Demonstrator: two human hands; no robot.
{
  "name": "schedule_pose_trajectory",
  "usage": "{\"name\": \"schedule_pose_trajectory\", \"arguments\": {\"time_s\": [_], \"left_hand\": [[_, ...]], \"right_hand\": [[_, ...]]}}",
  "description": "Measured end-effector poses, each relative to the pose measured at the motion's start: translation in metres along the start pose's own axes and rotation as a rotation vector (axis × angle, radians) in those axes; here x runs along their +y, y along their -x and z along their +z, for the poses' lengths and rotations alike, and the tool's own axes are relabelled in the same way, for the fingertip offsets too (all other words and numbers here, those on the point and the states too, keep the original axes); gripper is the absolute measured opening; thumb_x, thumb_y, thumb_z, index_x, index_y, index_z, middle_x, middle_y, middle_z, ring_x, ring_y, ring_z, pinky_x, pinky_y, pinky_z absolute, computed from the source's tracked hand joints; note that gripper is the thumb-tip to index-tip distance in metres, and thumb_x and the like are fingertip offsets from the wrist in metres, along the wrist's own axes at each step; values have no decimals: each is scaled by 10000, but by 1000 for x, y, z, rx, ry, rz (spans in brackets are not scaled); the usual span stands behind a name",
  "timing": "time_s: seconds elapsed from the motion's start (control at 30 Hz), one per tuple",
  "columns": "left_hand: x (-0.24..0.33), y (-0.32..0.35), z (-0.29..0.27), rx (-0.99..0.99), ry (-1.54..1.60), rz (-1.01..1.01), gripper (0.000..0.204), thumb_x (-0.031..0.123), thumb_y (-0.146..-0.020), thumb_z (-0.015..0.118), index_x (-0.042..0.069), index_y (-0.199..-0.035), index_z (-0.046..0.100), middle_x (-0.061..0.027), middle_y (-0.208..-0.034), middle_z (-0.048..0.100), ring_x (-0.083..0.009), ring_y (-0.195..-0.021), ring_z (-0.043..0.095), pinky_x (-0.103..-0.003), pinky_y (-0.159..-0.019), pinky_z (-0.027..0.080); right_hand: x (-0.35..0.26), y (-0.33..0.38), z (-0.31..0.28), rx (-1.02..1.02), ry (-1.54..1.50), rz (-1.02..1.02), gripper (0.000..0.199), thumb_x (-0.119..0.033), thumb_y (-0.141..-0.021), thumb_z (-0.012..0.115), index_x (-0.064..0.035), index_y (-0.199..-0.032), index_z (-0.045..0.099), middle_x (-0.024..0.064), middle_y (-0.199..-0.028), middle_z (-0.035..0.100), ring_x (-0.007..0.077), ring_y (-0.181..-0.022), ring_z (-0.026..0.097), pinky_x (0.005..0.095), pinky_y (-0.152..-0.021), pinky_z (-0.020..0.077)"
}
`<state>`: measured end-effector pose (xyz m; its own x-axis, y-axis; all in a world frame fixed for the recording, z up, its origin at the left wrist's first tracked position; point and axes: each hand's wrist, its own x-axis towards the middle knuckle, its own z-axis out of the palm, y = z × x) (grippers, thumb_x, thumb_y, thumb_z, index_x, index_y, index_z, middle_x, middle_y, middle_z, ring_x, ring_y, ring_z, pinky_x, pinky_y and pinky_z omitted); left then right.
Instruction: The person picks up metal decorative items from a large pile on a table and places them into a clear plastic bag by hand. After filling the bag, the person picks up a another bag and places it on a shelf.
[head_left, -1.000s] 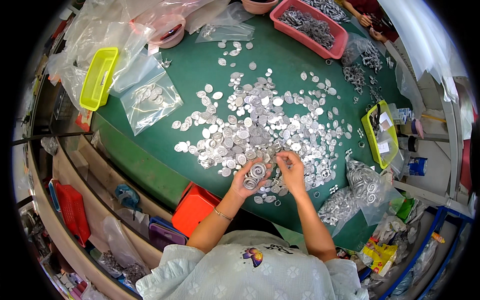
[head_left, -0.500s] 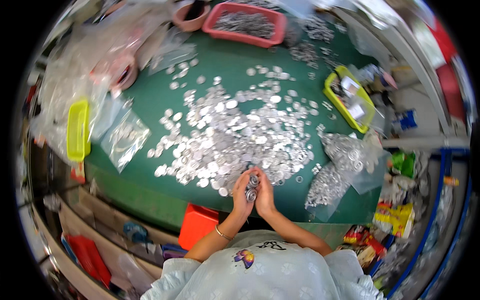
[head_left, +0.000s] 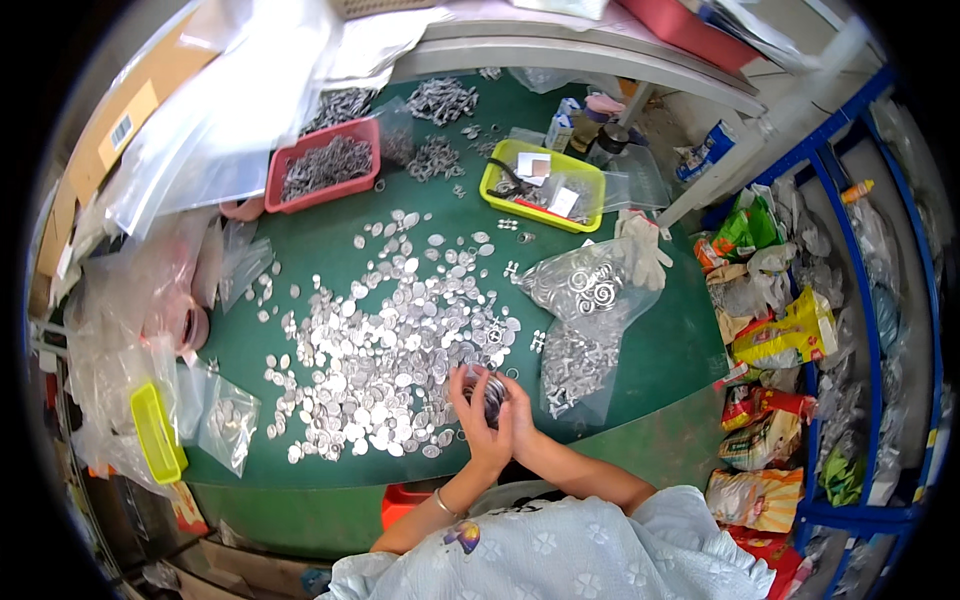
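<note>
My left hand [head_left: 481,428] and my right hand [head_left: 521,424] are cupped together at the table's near side, pressed against each other at the palms. Between them sits a small stack of round silver metal discs [head_left: 487,394], partly hidden by my fingers. A wide, loose pile of similar flat silver discs [head_left: 375,385] spreads over the green table [head_left: 640,385], just left of and beyond my hands. To the right of my hands lies a clear bag of small metal pieces [head_left: 578,365].
Another clear bag holds silver rings [head_left: 590,285], beside a whitish glove [head_left: 643,250]. Farther back are a pink tray of metal parts [head_left: 375,160] and a yellow-green basket [head_left: 597,207]. An empty yellow-green tray [head_left: 155,435] stands at left. Blue shelving [head_left: 850,235] rises at right.
The view has swung to the right, showing more of the shelving. My hands stay cupped together, and my left fingers now cover more of the discs.
</note>
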<state>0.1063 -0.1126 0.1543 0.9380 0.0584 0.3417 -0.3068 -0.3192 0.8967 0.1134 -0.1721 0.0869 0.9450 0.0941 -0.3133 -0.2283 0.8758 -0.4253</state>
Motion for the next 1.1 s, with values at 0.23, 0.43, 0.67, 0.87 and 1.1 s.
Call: {"name": "schedule_pose_trajectory", "arguments": {"time_s": [0.23, 0.43, 0.67, 0.87, 1.1], "left_hand": [[6, 7, 17, 112, 430, 142, 317, 84, -818, 529, -26, -1108, 462, -208, -1261, 351, -334, -1231, 325, -432, -1028, 238], [-7, 12, 4, 155, 364, -5, 336, 4, -765, 536, -16, -1093, 467, -179, -1203, 374, -286, -1156, 370, -392, -1004, 261], [-38, 36, -24, 199, 282, -197, 300, -22, -758, 525, 1, -1056, 510, -142, -1173, 390, -255, -1134, 387, -358, -993, 271], [-45, 42, -31, 184, 293, -238, 273, -38, -741, 525, 5, -1010, 530, -125, -1133, 424, -245, -1088, 414, -345, -964, 303], [-51, 43, -32, 62, 256, -311, 234, -4, -763, 537, 7, -997, 540, -111, -1057, 476, -231, -1029, 454, -319, -914, 347]], "right_hand": [[-65, 22, 26, 268, -618, 151, 317, -275, -876, 441, -41, -1061, 551, 159, -953, 576, 301, -979, 529, 402, -765, 502], [-144, 41, 83, 228, -808, 121, 219, -137, -758, 526, -2, -905, 616, 109, -913, 576, 237, -967, 507, 310, -699, 516], [-222, 2, 73, 400, -654, -313, 336, -251, -860, 386, 7, -994, 556, 162, -928, 573, 286, -905, 538, 467, -831, 440], [-234, -29, 45, 511, -306, -387, 544, -309, -869, 411, 3, -1303, 313, 228, -1310, 370, 354, -1253, 309, 607, -1010, 166], [-239, -3, 59, 192, 397, -521, 367, -139, -889, 487, 36, -1210, 459, 212, -1205, 474, 287, -1121, 472, 383, -947, 380]]}}
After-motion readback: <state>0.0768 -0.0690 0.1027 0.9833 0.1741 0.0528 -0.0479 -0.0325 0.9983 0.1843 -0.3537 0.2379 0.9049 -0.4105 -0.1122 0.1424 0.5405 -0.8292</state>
